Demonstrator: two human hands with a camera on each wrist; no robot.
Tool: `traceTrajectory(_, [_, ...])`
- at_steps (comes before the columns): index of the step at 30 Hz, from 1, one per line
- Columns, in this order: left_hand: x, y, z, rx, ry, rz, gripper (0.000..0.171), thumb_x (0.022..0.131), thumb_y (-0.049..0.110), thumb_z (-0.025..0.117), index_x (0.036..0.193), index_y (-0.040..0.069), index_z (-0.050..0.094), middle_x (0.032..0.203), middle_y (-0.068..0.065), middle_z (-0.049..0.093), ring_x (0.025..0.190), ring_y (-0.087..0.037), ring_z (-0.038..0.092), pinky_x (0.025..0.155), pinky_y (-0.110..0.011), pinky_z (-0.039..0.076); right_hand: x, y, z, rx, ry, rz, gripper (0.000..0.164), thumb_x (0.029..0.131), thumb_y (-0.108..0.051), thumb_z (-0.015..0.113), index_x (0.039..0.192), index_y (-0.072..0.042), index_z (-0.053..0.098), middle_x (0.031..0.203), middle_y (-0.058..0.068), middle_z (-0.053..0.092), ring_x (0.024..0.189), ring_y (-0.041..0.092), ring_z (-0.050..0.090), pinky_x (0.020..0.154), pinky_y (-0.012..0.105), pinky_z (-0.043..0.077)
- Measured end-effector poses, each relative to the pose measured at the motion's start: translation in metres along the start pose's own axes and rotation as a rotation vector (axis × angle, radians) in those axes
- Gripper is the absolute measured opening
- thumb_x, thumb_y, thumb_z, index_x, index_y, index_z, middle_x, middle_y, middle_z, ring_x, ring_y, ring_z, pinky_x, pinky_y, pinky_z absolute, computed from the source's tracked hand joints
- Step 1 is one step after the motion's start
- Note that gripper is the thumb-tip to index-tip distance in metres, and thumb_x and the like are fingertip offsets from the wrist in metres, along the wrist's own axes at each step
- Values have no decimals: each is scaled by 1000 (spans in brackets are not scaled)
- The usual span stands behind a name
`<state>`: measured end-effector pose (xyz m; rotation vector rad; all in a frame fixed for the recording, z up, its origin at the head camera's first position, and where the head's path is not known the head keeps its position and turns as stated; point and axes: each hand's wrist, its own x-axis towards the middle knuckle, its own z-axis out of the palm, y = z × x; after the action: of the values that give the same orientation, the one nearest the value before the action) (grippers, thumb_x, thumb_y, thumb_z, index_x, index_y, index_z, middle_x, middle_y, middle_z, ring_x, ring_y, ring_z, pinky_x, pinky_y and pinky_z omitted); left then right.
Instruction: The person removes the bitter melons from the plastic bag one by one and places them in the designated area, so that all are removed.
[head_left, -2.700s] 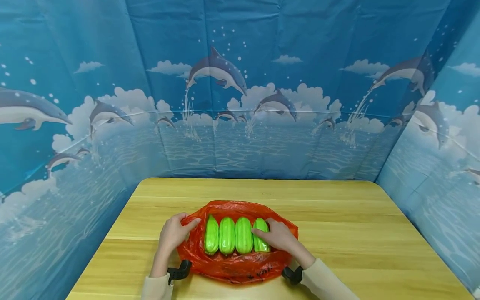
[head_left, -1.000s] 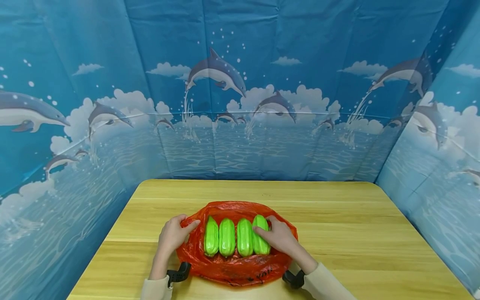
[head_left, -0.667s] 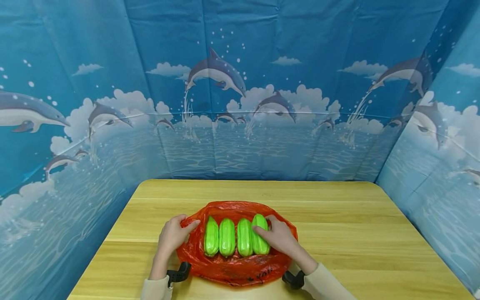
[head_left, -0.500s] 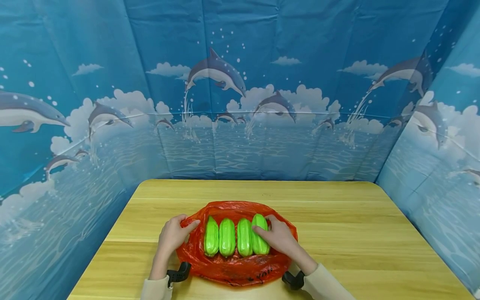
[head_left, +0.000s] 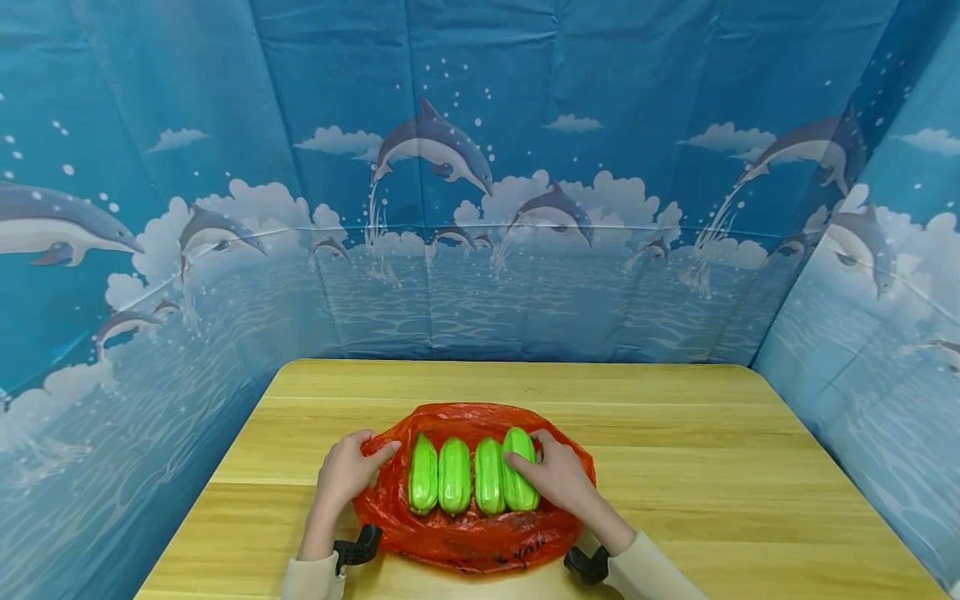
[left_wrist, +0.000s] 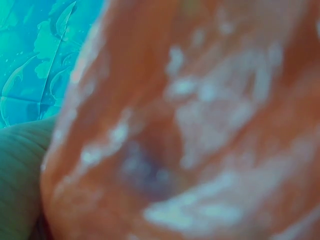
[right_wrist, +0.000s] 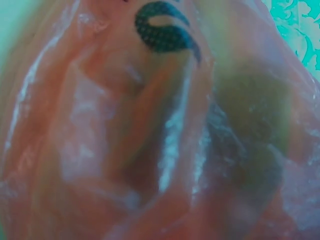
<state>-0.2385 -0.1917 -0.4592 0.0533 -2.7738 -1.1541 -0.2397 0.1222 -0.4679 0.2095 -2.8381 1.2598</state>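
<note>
In the head view, an open red plastic bag (head_left: 480, 533) lies on the wooden table. Several glossy light-green oblong fruits with lengthwise ridges, such as the leftmost one (head_left: 423, 475), lie side by side inside it. My left hand (head_left: 347, 468) pinches the bag's left edge, thumb pointing inward over the plastic. At the right end, my right hand (head_left: 558, 475) grips the rightmost green fruit (head_left: 519, 471), thumb along its near side. That fruit leans over its neighbour (head_left: 490, 475). Both wrist views are mostly filled with blurred bag plastic (left_wrist: 200, 125).
The pale wooden table (head_left: 675, 467) extends behind the bag and to both sides. Blue curtains (head_left: 480, 292) printed with dolphins stand around its back and sides. Black wrist mounts (head_left: 360, 546) sit by both wrists, close to the bag's near edge.
The rightmost green fruit has moved slightly up and left in my right hand's grip. A small gap has opened between the two middle fruits. My left hand has barely moved.
</note>
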Motion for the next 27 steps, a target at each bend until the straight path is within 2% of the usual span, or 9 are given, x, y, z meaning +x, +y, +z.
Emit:
traceTrajectory(10, [-1, 0, 0, 6, 11, 19, 32, 84, 43, 70, 84, 12, 64, 55, 2, 44, 51, -15, 43, 49, -29, 31, -1, -2, 0, 15, 22, -12, 63, 83, -52, 65, 119, -1, 55, 60, 1, 49, 47, 13, 44, 47, 29, 35])
traceTrajectory(27, [-2, 1, -1, 1, 3, 4, 30, 85, 40, 70, 79, 13, 60, 56, 1, 42, 50, -15, 43, 50, -29, 31, -5, -5, 0, 21, 53, -39, 62, 83, -54, 65, 118, -3, 56, 61, 0, 47, 47, 12, 41, 46, 28, 33])
